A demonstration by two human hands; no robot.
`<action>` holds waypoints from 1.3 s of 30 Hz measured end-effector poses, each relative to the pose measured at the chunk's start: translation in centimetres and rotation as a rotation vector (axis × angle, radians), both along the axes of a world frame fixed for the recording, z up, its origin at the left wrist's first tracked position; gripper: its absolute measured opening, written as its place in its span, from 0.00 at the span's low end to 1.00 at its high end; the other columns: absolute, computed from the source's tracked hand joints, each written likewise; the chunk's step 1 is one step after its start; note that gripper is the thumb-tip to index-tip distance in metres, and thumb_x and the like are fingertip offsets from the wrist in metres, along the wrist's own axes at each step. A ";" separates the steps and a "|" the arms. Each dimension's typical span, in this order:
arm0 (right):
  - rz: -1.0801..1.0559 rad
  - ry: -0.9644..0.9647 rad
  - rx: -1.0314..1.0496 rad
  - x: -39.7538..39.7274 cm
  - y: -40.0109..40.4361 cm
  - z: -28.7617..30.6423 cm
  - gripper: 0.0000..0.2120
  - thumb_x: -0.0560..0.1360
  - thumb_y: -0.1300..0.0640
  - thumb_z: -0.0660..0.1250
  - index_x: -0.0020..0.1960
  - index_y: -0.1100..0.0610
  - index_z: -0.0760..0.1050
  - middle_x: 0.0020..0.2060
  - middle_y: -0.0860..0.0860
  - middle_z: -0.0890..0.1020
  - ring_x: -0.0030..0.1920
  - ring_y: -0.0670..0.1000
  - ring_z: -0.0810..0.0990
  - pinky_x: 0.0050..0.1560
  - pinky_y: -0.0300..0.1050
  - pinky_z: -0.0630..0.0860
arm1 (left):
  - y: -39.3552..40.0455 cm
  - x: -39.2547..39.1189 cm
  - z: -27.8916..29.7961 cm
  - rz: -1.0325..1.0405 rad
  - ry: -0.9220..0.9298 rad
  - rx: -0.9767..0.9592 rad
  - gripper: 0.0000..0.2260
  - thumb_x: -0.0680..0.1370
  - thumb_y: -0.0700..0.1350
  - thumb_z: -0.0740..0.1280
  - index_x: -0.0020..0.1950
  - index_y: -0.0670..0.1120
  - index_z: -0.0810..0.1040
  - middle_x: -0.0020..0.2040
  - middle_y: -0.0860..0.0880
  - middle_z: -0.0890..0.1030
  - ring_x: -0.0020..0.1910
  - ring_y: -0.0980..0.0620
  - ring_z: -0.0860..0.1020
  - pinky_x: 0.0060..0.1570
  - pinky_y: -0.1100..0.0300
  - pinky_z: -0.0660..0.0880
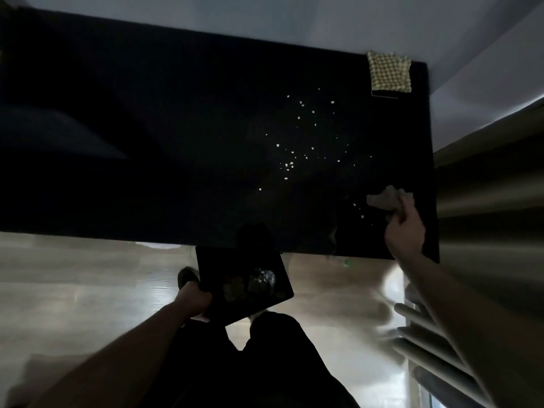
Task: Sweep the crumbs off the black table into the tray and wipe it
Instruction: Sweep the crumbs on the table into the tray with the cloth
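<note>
The black table (147,128) fills the upper part of the view. Several pale crumbs (291,156) lie scattered over its right half. My left hand (194,300) grips the near-left corner of a dark tray (217,260), held just below the table's front edge; some crumbs and scraps lie in the tray. My right hand (404,228) holds a crumpled grey cloth (385,198) on the table near its right front corner, with a few crumbs just left of the cloth.
A yellow-green woven square (389,72) sits on the table's far right corner. Grey curtain folds (485,201) hang close along the table's right side. Pale wooden floor (73,278) lies in front, with my legs and one foot below.
</note>
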State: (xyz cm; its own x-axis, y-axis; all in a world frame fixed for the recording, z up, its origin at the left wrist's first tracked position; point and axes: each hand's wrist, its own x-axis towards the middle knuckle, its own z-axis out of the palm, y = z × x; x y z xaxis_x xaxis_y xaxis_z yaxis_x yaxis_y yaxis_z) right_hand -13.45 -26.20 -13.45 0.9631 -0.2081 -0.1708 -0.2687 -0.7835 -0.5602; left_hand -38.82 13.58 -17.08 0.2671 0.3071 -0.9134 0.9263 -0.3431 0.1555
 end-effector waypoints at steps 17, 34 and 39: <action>0.781 0.098 0.258 -14.8 17.9 -3.7 0.26 0.77 0.67 0.57 0.71 0.54 0.79 0.74 0.49 0.75 0.80 0.48 0.65 0.78 0.53 0.66 | -0.6 -0.4 0.0 0.152 -0.006 -0.042 0.09 0.76 0.39 0.66 0.55 0.38 0.79 0.42 0.39 0.84 0.32 0.43 0.85 0.22 0.61 0.77; 0.461 0.008 0.194 5.0 19.5 1.9 0.30 0.79 0.69 0.62 0.75 0.46 0.73 0.80 0.44 0.67 0.79 0.46 0.65 0.80 0.49 0.64 | 0.3 -2.1 -1.5 0.016 -0.012 0.054 0.15 0.74 0.42 0.68 0.59 0.38 0.81 0.52 0.38 0.86 0.53 0.40 0.84 0.47 0.56 0.79; 0.740 0.119 -0.091 6.0 22.2 -1.8 0.29 0.83 0.59 0.63 0.81 0.46 0.62 0.84 0.48 0.52 0.84 0.55 0.48 0.83 0.57 0.56 | 0.5 -1.8 -2.1 -0.004 -0.018 0.057 0.15 0.74 0.41 0.68 0.58 0.37 0.81 0.53 0.37 0.85 0.54 0.39 0.84 0.49 0.55 0.79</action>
